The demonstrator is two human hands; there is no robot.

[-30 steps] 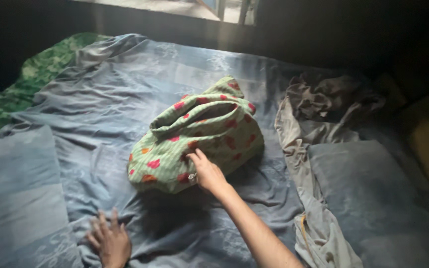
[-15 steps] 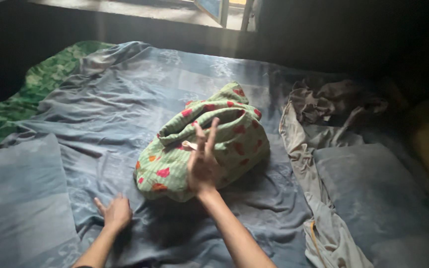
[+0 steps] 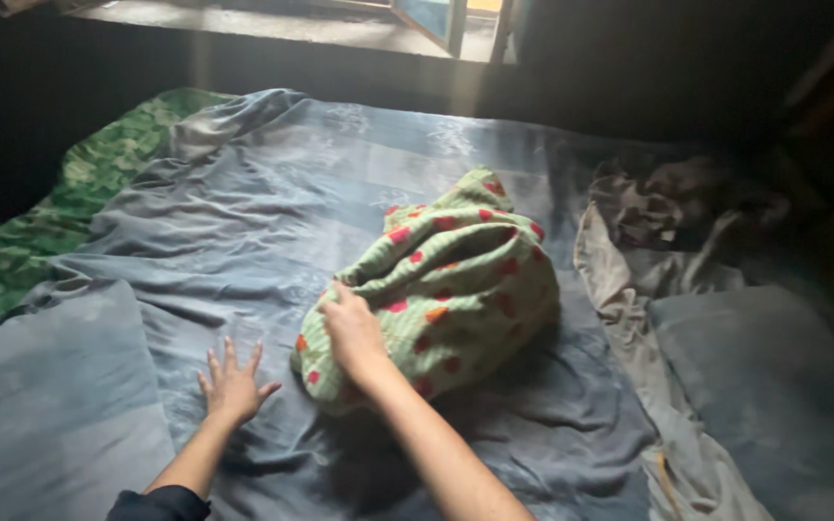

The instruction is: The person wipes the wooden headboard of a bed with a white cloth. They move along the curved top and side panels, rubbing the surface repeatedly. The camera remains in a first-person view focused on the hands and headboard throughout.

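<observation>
Your right hand (image 3: 351, 333) sat closed on the near edge of the green bundle with red spots (image 3: 441, 289), fingers curled into a fold of the cloth. Left hand (image 3: 234, 386) lay open, fingers spread, palm flat on the grey-blue bedsheet (image 3: 272, 212), just left of the bundle and not touching it.

Handling note, as a judgement: soft, bunched cloth like this slips when pinched at one fold. Take a fuller handful, keep the wrist low, and let the flat hand pin the sheet so it does not drag along.

Position: bundle lay near the middle of the bed, directly under and beyond your right hand, its bulk running away to the upper right. Your forearm crossed the sheet from the lower edge up to it.

Outward: a grey pillow (image 3: 50, 405) at lower left, close to your left hand. Green patterned cloth (image 3: 69, 212) along the far left edge. Crumpled greyish clothing (image 3: 649, 222) heaped right of the bundle, well apart from both hands. Another grey pillow (image 3: 764, 376) at right. A window ledge (image 3: 272, 24) above the bed head.
</observation>
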